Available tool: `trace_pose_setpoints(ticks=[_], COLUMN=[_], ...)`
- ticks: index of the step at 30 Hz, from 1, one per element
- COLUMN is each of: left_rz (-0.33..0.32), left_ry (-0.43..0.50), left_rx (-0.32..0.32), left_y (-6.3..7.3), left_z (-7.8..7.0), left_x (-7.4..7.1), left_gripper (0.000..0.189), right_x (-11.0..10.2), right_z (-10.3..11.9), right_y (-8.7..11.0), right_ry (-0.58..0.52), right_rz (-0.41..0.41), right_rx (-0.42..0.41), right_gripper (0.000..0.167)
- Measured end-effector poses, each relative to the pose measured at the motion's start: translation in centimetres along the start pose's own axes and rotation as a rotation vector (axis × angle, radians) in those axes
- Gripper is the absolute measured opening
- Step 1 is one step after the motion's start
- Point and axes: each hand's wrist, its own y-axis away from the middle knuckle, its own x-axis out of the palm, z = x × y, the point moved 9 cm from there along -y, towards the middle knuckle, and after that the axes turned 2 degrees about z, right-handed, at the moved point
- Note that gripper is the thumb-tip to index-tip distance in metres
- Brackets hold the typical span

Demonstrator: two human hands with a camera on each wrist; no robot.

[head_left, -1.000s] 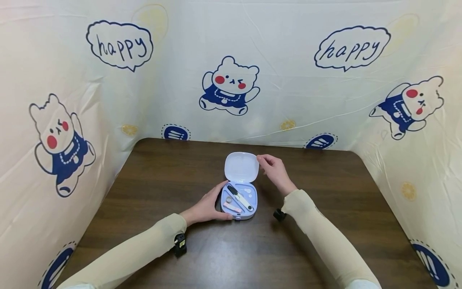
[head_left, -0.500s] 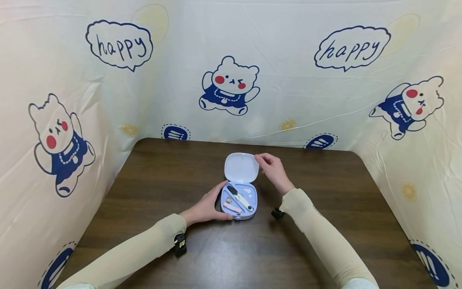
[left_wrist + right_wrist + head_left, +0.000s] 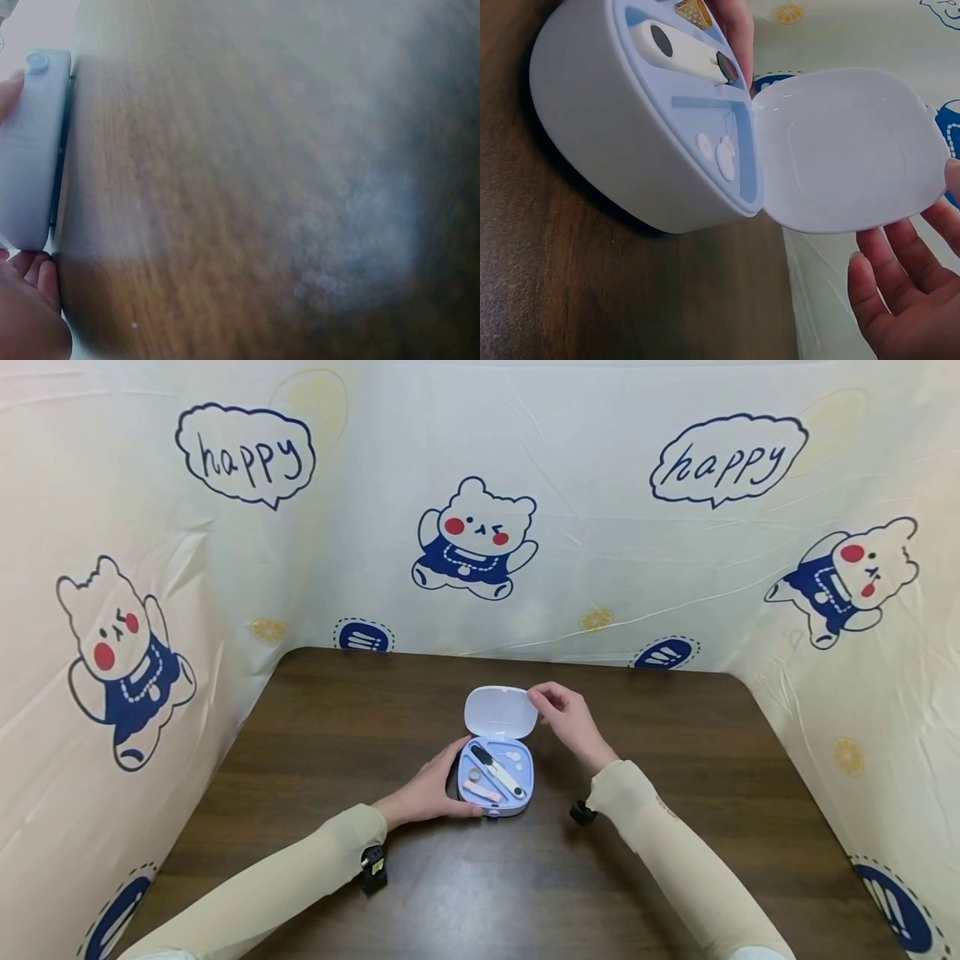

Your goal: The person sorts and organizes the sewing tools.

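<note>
A pale blue sewing kit box (image 3: 517, 808) stands on the table with its white lid (image 3: 498, 714) raised on the far hinge. My left hand (image 3: 423, 789) grips the box's left side, thumb at the front near a round clasp (image 3: 37, 62) and fingertips behind. The lid's upper right corner is pinched by my right hand (image 3: 567, 718); in the right wrist view its thumb and fingers sit at the lid's edge. Inside the tray lie white-handled thread snips (image 3: 686, 54) with a dark end, a gold thimble (image 3: 694, 13), a pink strip (image 3: 482, 791) and small white pieces (image 3: 724, 157).
The dark wooden table (image 3: 337, 718) extends around the box on all sides. A printed cloth (image 3: 600, 552) with cartoon bears hangs behind it and along both sides. Black wrist cameras (image 3: 372, 870) are strapped under both sleeves.
The lid has swung a little on its hinge, its top edge now lower and its face shorter in the head view. My right hand has shifted slightly with it; the left stays still.
</note>
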Motion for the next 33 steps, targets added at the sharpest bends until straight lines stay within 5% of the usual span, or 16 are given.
trace_pose_setpoints(ticks=[33], left_rz=[-0.002], left_ry=[-0.024], left_rx=[0.008], left_y=[0.1], left_z=[-0.4], left_x=[-0.1], left_gripper=[0.122], right_x=[0.6], right_z=[0.8], right_y=[4.5], right_ry=[0.09], right_rz=[0.168], right_rx=[-0.112], right_gripper=[0.023])
